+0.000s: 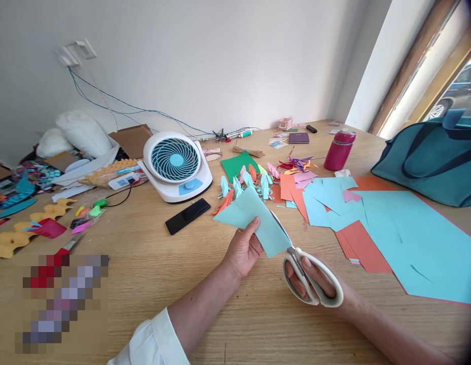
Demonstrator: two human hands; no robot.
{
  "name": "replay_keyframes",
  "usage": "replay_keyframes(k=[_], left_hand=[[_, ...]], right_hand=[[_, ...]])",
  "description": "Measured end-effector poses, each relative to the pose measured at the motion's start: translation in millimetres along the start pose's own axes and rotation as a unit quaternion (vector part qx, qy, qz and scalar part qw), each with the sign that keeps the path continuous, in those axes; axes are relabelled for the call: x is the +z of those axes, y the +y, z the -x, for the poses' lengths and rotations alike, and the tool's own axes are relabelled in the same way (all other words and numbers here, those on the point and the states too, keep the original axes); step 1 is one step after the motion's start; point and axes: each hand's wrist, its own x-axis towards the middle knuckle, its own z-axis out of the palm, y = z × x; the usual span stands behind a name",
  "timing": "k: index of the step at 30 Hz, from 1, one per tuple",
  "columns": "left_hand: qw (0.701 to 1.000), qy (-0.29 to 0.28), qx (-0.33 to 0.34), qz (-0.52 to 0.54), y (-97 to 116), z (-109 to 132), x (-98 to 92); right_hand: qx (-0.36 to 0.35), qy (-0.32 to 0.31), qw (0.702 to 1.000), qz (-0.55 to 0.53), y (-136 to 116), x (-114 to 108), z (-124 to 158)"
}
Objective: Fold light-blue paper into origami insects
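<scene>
In the middle of the head view, my left hand (244, 248) pinches a light blue sheet of paper (254, 213), thumb on top and fingers beneath. My right hand (309, 276) has its fingers through the handles of white-handled scissors (315, 289). The scissor blades lie along the paper's right edge, near its lower corner. Beyond the paper stands a cluster of small folded paper figures (264, 186), mostly light blue with some orange and pink. A green sheet (235, 166) lies partly behind them.
A small white fan (175, 159) and a black phone (187, 216) are left of centre. Orange sheets (362, 248) and large light blue sheets (421, 238) spread to the right. A magenta bottle (340, 150) and a teal bag (429, 165) stand behind. Clutter fills the left side.
</scene>
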Motion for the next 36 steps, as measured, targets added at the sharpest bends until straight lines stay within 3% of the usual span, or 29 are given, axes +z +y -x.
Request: replay_keyframes(k=[6,17,30,36], left_hand=[[0.999,-0.036,-0.035,-0.022,-1.1,-2.0,-4.2],[0.998,-0.025,-0.049,-0.037,1.4,-2.2,-4.5],[0.992,-0.058,-0.054,-0.1,-1.8,2.9,-2.9],[0.993,-0.044,-0.049,-0.099,-3.8,4.3,-0.6]], right_hand=[[-0.009,0.002,1.0,-0.003,-3.9,3.1,-0.2],[-0.02,0.004,1.0,0.01,11.2,-7.9,2.5],[-0.037,-0.001,0.999,-0.028,15.2,-5.6,-0.4],[-0.041,0.003,0.999,-0.031,15.7,-6.6,-0.4]])
